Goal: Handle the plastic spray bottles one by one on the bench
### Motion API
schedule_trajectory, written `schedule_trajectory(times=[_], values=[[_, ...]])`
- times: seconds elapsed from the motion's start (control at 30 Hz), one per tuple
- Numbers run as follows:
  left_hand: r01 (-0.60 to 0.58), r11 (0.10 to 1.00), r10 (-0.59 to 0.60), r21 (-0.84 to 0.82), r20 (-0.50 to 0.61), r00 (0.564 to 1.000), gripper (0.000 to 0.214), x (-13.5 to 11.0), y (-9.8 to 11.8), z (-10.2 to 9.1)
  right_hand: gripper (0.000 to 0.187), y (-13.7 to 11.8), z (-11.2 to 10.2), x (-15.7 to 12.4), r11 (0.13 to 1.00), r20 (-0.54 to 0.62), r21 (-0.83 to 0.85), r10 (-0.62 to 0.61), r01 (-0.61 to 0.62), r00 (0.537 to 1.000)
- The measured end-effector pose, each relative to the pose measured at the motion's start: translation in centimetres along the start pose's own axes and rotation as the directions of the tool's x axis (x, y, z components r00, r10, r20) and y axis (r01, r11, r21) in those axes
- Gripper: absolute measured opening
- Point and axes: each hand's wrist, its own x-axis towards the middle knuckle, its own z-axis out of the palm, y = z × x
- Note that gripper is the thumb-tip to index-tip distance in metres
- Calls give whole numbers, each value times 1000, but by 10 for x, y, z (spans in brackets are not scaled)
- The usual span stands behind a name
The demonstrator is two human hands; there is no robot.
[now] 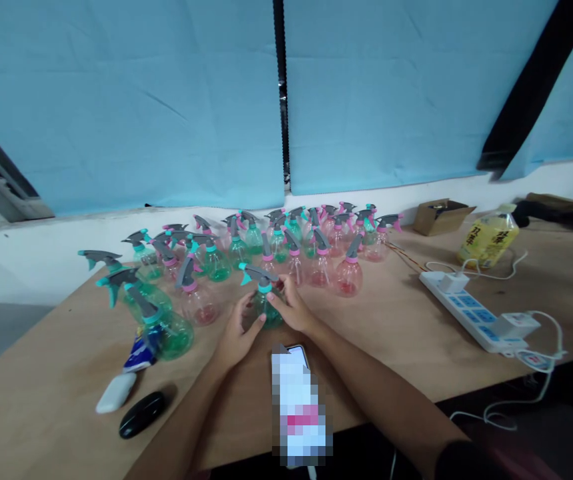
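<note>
Both my hands are wrapped round one green spray bottle [266, 313] with a grey and teal trigger head, standing upright near the middle of the table. My left hand [240, 330] grips its left side, with the thumb across the front. On the bottle's right side, my right hand [291, 308] is closed with its thumb below the collar. The bottle's lower sides are partly covered by my fingers. Behind it stand several pink spray bottles [320, 270] with grey heads. To the left are more green ones, such as the green spray bottle [174, 337] closest to me.
A phone [299, 400] with a blurred screen lies before me. At left are a blue packet [141, 350], a white case [116, 392] and a black case [142, 415]. A power strip [466, 313], yellow drink bottle [489, 237] and cardboard box [441, 218] stand right.
</note>
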Motion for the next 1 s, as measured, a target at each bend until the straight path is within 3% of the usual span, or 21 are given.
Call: schedule_trajectory(times=[0.1,0.2,0.43,0.67,1.0], values=[[14,997,0,-82,158,987,57,-5,9,6,42,-12,-10,6,999,-45,51,-12,14,999],[64,989,-32,-132,234,972,55,-7,15,11,28,-20,-21,10,999,-16,49,-6,7,1000],[146,984,-129,-98,165,978,35,-2,13,11,15,-15,-30,15,979,19,148,142,-143,990],[217,968,-177,-122,275,945,26,3,1,12,23,-28,-31,21,913,317,317,152,-256,936],[238,963,-194,-125,292,937,26,4,-1,13,26,-26,-20,25,891,206,329,254,-311,945]])
